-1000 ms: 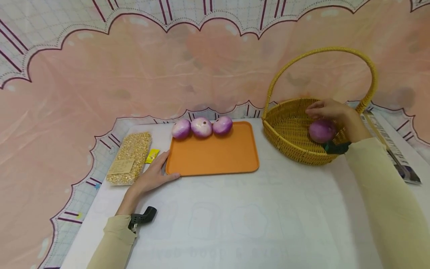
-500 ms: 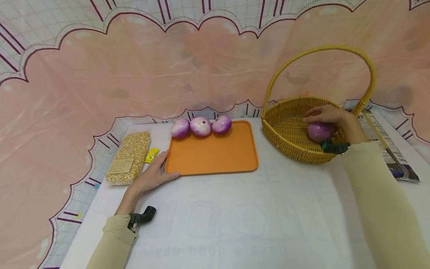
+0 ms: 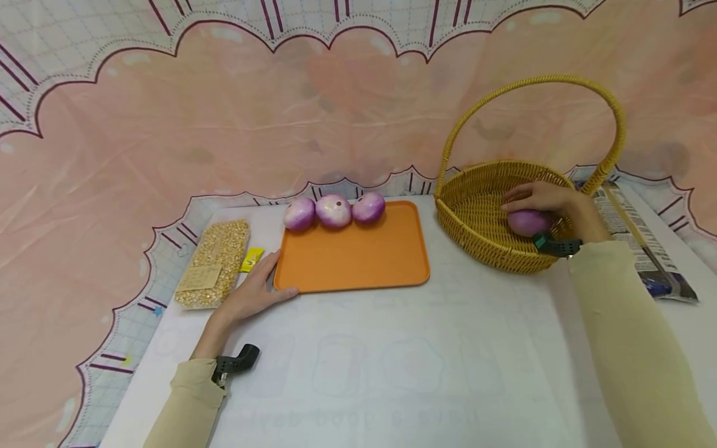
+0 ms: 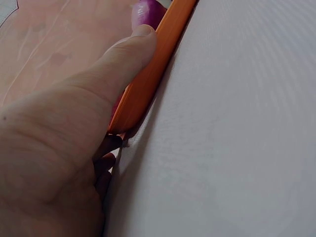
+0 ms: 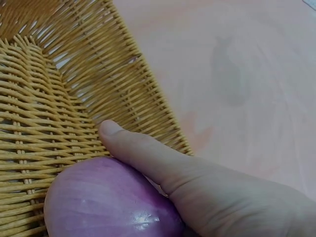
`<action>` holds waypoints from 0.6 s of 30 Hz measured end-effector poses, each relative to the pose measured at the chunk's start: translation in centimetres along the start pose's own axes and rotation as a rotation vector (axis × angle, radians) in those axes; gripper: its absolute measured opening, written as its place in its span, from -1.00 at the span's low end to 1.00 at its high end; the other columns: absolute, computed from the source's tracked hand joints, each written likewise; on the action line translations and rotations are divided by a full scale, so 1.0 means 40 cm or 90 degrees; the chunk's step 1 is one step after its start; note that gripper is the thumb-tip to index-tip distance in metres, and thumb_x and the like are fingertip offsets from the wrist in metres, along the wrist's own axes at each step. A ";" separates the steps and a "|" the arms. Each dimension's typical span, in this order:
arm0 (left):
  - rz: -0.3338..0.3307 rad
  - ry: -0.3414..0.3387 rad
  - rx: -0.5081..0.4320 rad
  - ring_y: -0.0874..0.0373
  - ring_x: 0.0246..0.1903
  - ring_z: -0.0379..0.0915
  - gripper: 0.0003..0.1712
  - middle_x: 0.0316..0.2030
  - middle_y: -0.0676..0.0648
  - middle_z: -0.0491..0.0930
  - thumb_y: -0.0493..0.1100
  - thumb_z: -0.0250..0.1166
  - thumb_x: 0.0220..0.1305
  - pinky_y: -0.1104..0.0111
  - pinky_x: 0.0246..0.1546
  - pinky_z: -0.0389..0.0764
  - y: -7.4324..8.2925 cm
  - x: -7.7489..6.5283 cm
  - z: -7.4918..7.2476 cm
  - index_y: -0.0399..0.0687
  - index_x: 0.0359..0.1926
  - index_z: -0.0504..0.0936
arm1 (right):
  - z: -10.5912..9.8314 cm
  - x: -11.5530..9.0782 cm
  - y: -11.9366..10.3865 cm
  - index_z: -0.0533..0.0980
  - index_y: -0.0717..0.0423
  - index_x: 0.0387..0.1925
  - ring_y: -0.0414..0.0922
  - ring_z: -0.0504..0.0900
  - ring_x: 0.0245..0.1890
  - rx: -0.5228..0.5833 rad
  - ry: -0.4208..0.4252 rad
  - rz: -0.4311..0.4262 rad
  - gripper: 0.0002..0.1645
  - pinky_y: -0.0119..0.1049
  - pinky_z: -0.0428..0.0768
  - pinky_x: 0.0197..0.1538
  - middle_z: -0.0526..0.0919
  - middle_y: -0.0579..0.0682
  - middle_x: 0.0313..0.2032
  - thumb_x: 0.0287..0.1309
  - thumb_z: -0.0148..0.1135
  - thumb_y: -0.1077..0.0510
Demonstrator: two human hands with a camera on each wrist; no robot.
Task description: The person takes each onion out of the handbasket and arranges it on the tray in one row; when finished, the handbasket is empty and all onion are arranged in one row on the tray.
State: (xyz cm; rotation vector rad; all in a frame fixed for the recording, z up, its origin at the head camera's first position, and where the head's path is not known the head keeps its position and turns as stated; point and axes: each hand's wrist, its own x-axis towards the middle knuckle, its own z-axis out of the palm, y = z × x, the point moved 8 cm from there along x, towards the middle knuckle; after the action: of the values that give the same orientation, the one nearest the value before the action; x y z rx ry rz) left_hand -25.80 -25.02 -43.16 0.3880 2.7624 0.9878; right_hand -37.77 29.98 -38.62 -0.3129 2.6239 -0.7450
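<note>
My right hand [image 3: 542, 198] holds a purple onion [image 3: 526, 224] low inside a yellow wicker basket [image 3: 476, 246]. In the head view it lies over the onion's far side, fingers pointing left. The right wrist view shows the thumb [image 5: 140, 150] along the upper side of that onion; the other fingers are hidden. My left hand [image 3: 254, 292] rests at the left front corner of an orange tray [image 3: 358, 261], thumb on its front edge, fingers along its left side. Three purple-white onions [image 3: 334, 211] sit in a row at the tray's far left edge.
A clear bag of corn kernels [image 3: 218, 255] lies left of the tray, with a small yellow packet [image 3: 252, 259] beside it. The basket's tall handle [image 3: 538, 82] arches above the right hand. A printed package [image 3: 644, 249] lies right of the basket. Behind hangs a pink patterned cloth [image 3: 280, 124].
The right hand and the onion have shifted slightly left and lower in the basket. The left hand, the tray and the three onions on it have stayed put.
</note>
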 end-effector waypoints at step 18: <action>-0.005 0.004 0.005 -0.27 0.51 -0.26 0.21 0.51 -0.34 -0.15 0.21 0.37 0.14 -0.21 0.45 -0.10 -0.002 -0.002 -0.003 -0.13 0.54 -0.15 | 0.019 -0.006 -0.012 0.59 0.15 0.04 -0.15 0.55 -0.26 0.011 -0.056 0.006 -0.48 -0.28 0.59 -0.27 0.63 0.04 -0.15 0.30 0.14 -0.16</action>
State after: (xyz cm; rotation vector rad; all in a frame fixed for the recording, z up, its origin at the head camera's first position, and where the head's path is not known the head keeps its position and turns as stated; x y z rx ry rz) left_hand -25.79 -25.20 -43.12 0.3744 2.7726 0.9779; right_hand -37.18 29.29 -38.88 -0.3214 2.5339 -0.7341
